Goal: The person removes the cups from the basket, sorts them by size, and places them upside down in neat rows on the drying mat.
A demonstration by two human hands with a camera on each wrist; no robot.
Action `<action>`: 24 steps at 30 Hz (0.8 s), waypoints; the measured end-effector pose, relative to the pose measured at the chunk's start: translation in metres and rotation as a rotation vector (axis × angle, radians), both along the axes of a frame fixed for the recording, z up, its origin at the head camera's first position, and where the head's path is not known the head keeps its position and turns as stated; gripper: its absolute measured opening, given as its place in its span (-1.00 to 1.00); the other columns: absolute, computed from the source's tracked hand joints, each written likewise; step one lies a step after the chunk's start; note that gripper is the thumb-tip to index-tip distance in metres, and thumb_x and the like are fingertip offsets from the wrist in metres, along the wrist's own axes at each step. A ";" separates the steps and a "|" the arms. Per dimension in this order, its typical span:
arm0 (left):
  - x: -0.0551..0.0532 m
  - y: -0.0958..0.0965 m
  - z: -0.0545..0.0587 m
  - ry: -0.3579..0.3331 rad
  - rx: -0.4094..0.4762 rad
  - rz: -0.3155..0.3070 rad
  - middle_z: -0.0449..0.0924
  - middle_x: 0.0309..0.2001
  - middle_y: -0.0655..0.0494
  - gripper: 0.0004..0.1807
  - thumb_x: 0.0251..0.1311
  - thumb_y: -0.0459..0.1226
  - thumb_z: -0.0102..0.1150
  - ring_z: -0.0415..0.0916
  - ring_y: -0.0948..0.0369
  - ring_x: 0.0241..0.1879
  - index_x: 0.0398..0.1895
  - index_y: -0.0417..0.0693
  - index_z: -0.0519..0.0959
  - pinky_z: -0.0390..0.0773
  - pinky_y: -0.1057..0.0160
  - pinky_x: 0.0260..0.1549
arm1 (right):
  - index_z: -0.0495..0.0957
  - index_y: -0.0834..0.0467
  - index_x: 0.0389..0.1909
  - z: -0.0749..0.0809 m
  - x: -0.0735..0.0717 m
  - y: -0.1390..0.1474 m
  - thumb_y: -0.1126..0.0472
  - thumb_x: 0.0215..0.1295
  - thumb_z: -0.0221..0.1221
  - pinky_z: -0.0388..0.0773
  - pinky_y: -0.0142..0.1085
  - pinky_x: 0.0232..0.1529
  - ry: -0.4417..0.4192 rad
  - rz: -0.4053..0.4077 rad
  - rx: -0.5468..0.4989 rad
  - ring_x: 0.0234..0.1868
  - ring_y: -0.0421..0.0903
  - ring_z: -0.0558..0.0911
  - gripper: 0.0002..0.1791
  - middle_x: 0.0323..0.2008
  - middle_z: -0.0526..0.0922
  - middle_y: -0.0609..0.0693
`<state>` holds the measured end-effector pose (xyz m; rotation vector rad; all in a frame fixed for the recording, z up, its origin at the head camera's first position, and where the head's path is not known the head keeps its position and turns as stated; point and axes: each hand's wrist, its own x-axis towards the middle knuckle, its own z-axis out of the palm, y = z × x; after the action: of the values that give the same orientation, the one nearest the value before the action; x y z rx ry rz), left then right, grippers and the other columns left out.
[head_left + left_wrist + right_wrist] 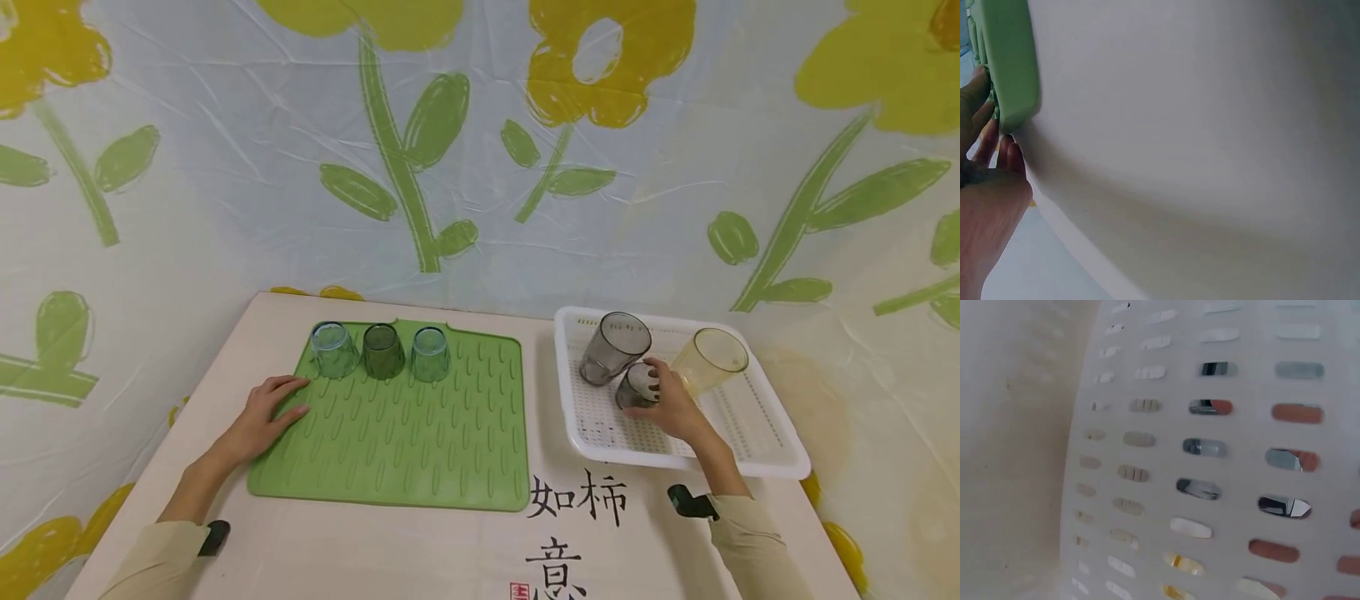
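Note:
In the head view my right hand reaches into the white basket and grips a small grey glass, fingers and thumb around it. A taller grey glass stands right behind, and a yellowish glass is to its right. The right wrist view is filled by the slotted basket wall, with bits of the hand showing through the slots. My left hand rests with loosely extended fingers on the left edge of the green mat. In the left wrist view the fingers lie along the mat's edge.
Along the mat's back edge stand a blue glass, a dark green glass and a teal glass. Mat and basket lie side by side on a pale table with black characters. A flower-printed cloth hangs behind.

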<state>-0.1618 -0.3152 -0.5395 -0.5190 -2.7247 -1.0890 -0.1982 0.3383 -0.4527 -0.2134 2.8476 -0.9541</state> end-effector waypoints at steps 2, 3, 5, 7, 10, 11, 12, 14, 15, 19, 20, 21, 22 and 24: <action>0.000 0.000 0.000 0.000 -0.003 -0.001 0.35 0.22 -0.48 -0.52 0.34 -0.42 0.29 0.22 -0.40 0.17 0.26 -0.47 0.46 0.27 -0.35 0.00 | -0.05 0.49 0.47 -0.001 -0.001 0.001 0.34 0.16 0.49 0.39 0.37 0.17 -0.014 0.010 -0.025 0.25 0.59 0.32 0.07 0.31 0.15 0.65; 0.000 0.000 0.000 0.000 -0.004 0.000 0.34 0.22 -0.48 -0.52 0.34 -0.42 0.29 0.22 -0.39 0.17 0.26 -0.47 0.46 0.27 -0.35 0.00 | -0.05 0.49 0.46 -0.001 -0.001 0.002 0.35 0.16 0.49 0.38 0.38 0.17 -0.018 0.015 -0.038 0.25 0.60 0.32 0.06 0.30 0.17 0.66; 0.000 0.000 0.000 0.000 -0.005 -0.001 0.34 0.21 -0.48 -0.52 0.34 -0.42 0.29 0.22 -0.39 0.16 0.26 -0.47 0.46 0.27 -0.35 -0.01 | -0.01 0.48 0.45 -0.001 -0.002 0.002 0.33 0.16 0.49 0.38 0.36 0.19 -0.024 0.001 -0.051 0.26 0.58 0.34 0.03 0.29 0.23 0.65; 0.000 0.000 0.000 -0.004 -0.007 0.000 0.35 0.21 -0.48 -0.52 0.34 -0.42 0.29 0.23 -0.39 0.16 0.26 -0.47 0.46 0.27 -0.35 -0.01 | 0.03 0.46 0.44 -0.001 -0.002 0.003 0.28 0.17 0.50 0.41 0.33 0.19 -0.027 -0.030 -0.038 0.26 0.54 0.38 0.01 0.25 0.32 0.63; -0.001 0.000 0.000 -0.018 -0.007 0.001 0.34 0.22 -0.48 -0.52 0.35 -0.41 0.29 0.22 -0.39 0.16 0.27 -0.47 0.46 0.28 -0.36 -0.01 | 0.06 0.47 0.43 0.002 0.000 0.004 0.22 0.17 0.50 0.45 0.28 0.16 -0.035 -0.098 -0.021 0.25 0.49 0.43 0.00 0.23 0.38 0.59; -0.001 0.000 0.000 -0.023 -0.007 0.003 0.34 0.22 -0.48 -0.51 0.35 -0.41 0.29 0.22 -0.39 0.17 0.27 -0.46 0.46 0.28 -0.36 0.00 | 0.06 0.48 0.42 0.003 0.001 0.004 0.22 0.18 0.50 0.46 0.27 0.15 -0.037 -0.119 -0.023 0.25 0.48 0.43 0.00 0.23 0.38 0.58; -0.001 0.000 0.000 -0.028 -0.006 0.004 0.33 0.23 -0.48 -0.51 0.35 -0.40 0.29 0.22 -0.39 0.17 0.27 -0.46 0.46 0.28 -0.36 0.00 | 0.05 0.50 0.42 0.004 0.002 0.004 0.22 0.18 0.49 0.47 0.27 0.14 -0.039 -0.134 -0.029 0.25 0.48 0.42 0.00 0.24 0.37 0.58; -0.001 0.000 0.001 -0.035 -0.005 0.007 0.33 0.23 -0.48 -0.51 0.35 -0.40 0.29 0.21 -0.39 0.17 0.28 -0.46 0.46 0.28 -0.37 0.01 | 0.05 0.52 0.41 0.006 0.005 0.004 0.23 0.19 0.48 0.47 0.26 0.16 -0.040 -0.158 -0.058 0.26 0.49 0.42 -0.01 0.26 0.33 0.56; -0.001 0.000 0.001 -0.035 -0.005 0.008 0.33 0.23 -0.49 -0.51 0.34 -0.41 0.29 0.22 -0.40 0.17 0.27 -0.46 0.46 0.28 -0.37 0.01 | 0.06 0.52 0.41 0.007 0.007 0.004 0.22 0.19 0.48 0.48 0.25 0.16 -0.040 -0.166 -0.069 0.27 0.49 0.42 -0.02 0.27 0.32 0.55; -0.001 0.000 0.004 -0.041 -0.002 0.006 0.33 0.23 -0.50 -0.51 0.34 -0.41 0.30 0.21 -0.41 0.18 0.27 -0.47 0.46 0.28 -0.39 0.01 | 0.10 0.46 0.43 0.012 0.015 0.002 0.20 0.19 0.48 0.48 0.24 0.17 -0.027 -0.189 -0.110 0.28 0.46 0.43 -0.03 0.30 0.34 0.52; -0.001 0.000 0.004 -0.043 -0.001 0.005 0.33 0.23 -0.50 -0.51 0.34 -0.41 0.29 0.21 -0.42 0.18 0.27 -0.47 0.46 0.28 -0.39 0.02 | 0.10 0.43 0.43 0.014 0.017 0.001 0.20 0.20 0.48 0.49 0.22 0.17 -0.021 -0.194 -0.121 0.29 0.45 0.44 -0.04 0.31 0.34 0.51; -0.001 0.000 0.004 -0.046 0.001 0.004 0.32 0.23 -0.50 -0.51 0.34 -0.41 0.29 0.21 -0.42 0.19 0.27 -0.47 0.46 0.28 -0.40 0.02 | 0.11 0.42 0.44 0.015 0.020 0.000 0.20 0.20 0.48 0.51 0.19 0.15 -0.010 -0.198 -0.130 0.29 0.45 0.44 -0.04 0.31 0.35 0.50; -0.001 0.000 0.005 -0.048 0.003 0.003 0.32 0.23 -0.50 -0.51 0.35 -0.41 0.29 0.21 -0.42 0.19 0.27 -0.47 0.46 0.28 -0.40 0.03 | 0.12 0.40 0.45 0.017 0.021 0.000 0.20 0.19 0.49 0.55 0.11 0.13 0.001 -0.202 -0.143 0.29 0.44 0.45 -0.04 0.32 0.36 0.48; -0.001 0.000 0.006 -0.049 0.005 0.005 0.33 0.23 -0.50 -0.52 0.35 -0.41 0.29 0.21 -0.43 0.19 0.26 -0.48 0.46 0.28 -0.41 0.03 | 0.14 0.38 0.45 0.020 0.025 -0.002 0.23 0.19 0.49 0.61 -0.13 0.07 0.032 -0.203 -0.180 0.27 0.43 0.47 -0.05 0.32 0.40 0.46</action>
<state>-0.1624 -0.3149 -0.5336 -0.4911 -2.7628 -1.1212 -0.1734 0.3361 -0.4326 0.0448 2.8536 -1.2581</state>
